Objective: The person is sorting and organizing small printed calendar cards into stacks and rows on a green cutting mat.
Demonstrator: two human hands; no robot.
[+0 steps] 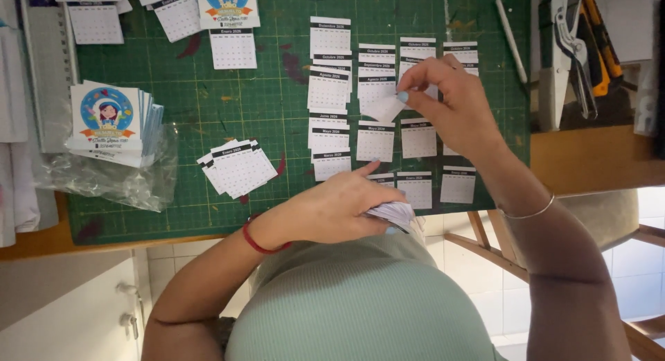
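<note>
Head view, looking straight down at the work surface (589, 163), which is wooden and carries a green cutting mat (235, 104).

Left hand (332, 208): the grip is clenched around a small stack of calendar slips (396, 213), held at the near edge of the mat, just above the person's torso. The index finger points out toward the rows. A red cord sits on this wrist.

Right hand (450, 104): the grip pinches a single white slip (383, 109) between thumb and fingertips. The slip is tilted and hangs over the middle column of the rows, near the upper sheets; whether it touches them cannot be told. A thin silver bangle is on this forearm.

Laid-out calendar sheets (375, 141): small white month pages with dark header bars, arranged in roughly four columns on the right half of the mat, each column overlapping like shingles.

Loose fan of pages (237, 167): lies on the mat left of the rows, well apart from both hands.

Pile of illustrated cards (111, 122): round cartoon motif, resting on clear plastic wrap at the mat's left edge. Two finished calendars (228, 18) lie at the top of the mat.

White pen (511, 39): lies near the mat's upper right corner. A tool with a yellow handle (578, 46) rests beyond it, off the mat.
</note>
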